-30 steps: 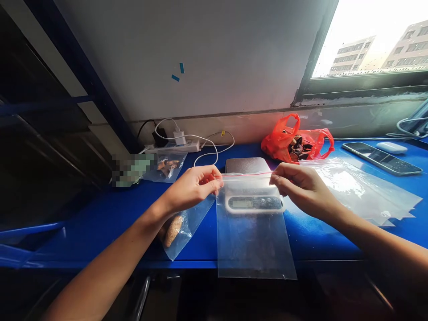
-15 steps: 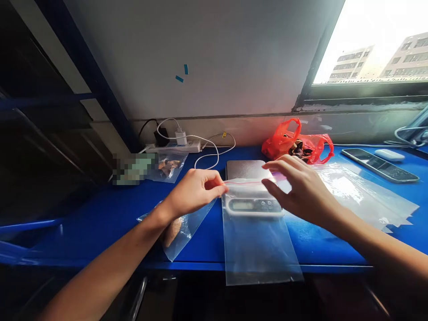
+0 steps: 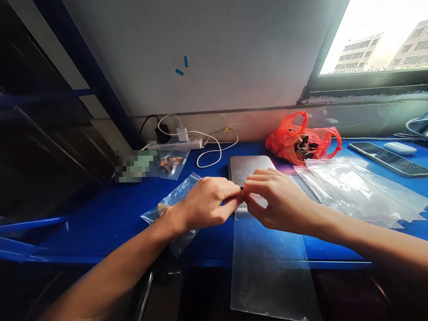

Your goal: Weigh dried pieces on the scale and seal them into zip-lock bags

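Observation:
Between finger and thumb, my left hand (image 3: 214, 200) pinches the top edge of a clear zip-lock bag (image 3: 270, 267). Right beside it my right hand (image 3: 274, 196) pinches the same edge, the fingertips of both hands almost touching. The bag hangs flat down past the front edge of the table and looks empty. Behind the hands stands a digital kitchen scale (image 3: 250, 164); its display is hidden now. Under my left wrist lies another clear bag (image 3: 182, 191) with a brown item in it, partly covered by my arm.
A red plastic bag (image 3: 284, 147) of dark dried pieces stands at the back. Several flat clear bags (image 3: 354, 187) lie at right, near a phone (image 3: 388, 158) and a white case (image 3: 399, 148). A small filled bag (image 3: 174, 162) and a power strip (image 3: 194, 142) are at back left.
My right hand has moved left and closed on the bag's top edge beside my left hand. The bag has come nearer to me, and the scale's display is now covered.

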Demonstrator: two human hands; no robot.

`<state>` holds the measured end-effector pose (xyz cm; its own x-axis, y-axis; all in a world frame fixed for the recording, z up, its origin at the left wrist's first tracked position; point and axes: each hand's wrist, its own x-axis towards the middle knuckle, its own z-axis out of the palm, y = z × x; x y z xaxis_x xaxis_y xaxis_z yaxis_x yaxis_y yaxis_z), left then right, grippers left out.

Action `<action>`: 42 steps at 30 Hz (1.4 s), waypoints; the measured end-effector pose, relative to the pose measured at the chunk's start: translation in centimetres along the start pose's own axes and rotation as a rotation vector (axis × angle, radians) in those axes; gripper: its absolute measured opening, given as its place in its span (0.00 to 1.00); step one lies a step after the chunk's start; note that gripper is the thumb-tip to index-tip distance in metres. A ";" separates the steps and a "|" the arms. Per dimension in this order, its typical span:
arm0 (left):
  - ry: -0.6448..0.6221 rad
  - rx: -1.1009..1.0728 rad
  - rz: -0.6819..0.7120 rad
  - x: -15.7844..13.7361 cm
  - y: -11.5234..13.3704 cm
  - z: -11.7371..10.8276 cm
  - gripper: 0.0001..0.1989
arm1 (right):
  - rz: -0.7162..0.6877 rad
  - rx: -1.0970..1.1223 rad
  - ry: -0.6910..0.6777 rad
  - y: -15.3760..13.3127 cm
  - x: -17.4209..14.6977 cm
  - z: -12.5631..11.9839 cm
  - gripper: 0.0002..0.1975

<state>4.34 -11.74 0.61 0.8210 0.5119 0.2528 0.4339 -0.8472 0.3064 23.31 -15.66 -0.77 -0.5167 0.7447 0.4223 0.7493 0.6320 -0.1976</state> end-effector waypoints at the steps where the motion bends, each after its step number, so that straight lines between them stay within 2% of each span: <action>1: -0.003 -0.026 0.009 0.0 0.1 0.0 0.12 | -0.007 0.020 -0.003 0.0 -0.1 -0.2 0.05; 7: 0.101 -0.182 0.028 -0.4 0.1 -0.9 0.12 | 0.011 -0.004 0.078 0.7 -1.5 -2.0 0.05; 10: 0.149 -0.223 0.008 -0.5 -0.1 -1.5 0.12 | 0.107 -0.065 0.128 1.6 -2.6 -2.9 0.05; 14: 0.137 -0.274 -0.030 -0.5 -0.2 -1.9 0.12 | 0.226 -0.105 0.156 3.9 -4.0 -3.8 0.07; 17: 0.204 -0.299 -0.110 -0.6 -0.6 -2.4 0.13 | 0.391 -0.157 0.294 6.6 -4.1 -4.0 0.08; 19: 0.307 -0.320 -0.191 -0.6 -1.1 -2.9 0.14 | 0.539 -0.067 0.380 7.7 -3.9 -4.0 0.09; 20: 0.349 -0.330 -0.224 -0.6 -1.4 -3.0 0.14 | 0.565 0.052 0.383 7.9 -3.6 -4.0 0.09; 22: 0.382 -0.346 -0.249 -0.5 -1.9 -3.0 0.14 | 0.480 0.357 0.297 7.2 -3.1 -3.8 0.11; 24: 0.354 -0.361 -0.241 -0.3 -2.1 -2.6 0.13 | 0.333 0.532 0.215 5.9 -2.5 -3.5 0.17; 25: 0.322 -0.372 -0.237 -0.2 -2.2 -2.3 0.13 | 0.290 0.530 0.208 5.3 -2.3 -3.2 0.19; 28: 0.207 -0.401 -0.227 -0.1 -2.0 -1.7 0.11 | 0.269 0.296 0.338 4.8 -1.6 -2.3 0.20; 30: 0.149 -0.409 -0.214 -0.1 -1.8 -1.5 0.10 | 0.278 0.224 0.386 5.2 -1.4 -1.7 0.23; 31: 0.133 -0.409 -0.204 -0.2 -1.7 -1.5 0.10 | 0.275 0.248 0.364 5.5 -1.4 -1.5 0.23; 34: 0.097 -0.408 -0.180 -0.3 -1.9 -1.8 0.12 | 0.278 0.415 0.246 5.8 -1.4 -1.7 0.13; 36: 0.029 -0.356 -0.199 -0.4 -2.4 -2.2 0.13 | 0.299 0.522 0.278 5.8 -1.6 -2.9 0.12; 39: -0.102 -0.124 -0.281 -0.7 -4.1 -2.8 0.17 | 0.397 0.596 0.372 7.5 -2.4 -6.1 0.09; 42: -0.129 0.102 -0.317 -1.0 -6.1 -3.2 0.16 | 0.592 0.397 0.317 12.3 -4.3 -9.6 0.09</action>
<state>-0.34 -6.66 1.47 0.6767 0.7351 0.0403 0.7042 -0.6623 0.2560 38.69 -13.18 3.46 0.1107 0.9231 0.3682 0.6284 0.2220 -0.7456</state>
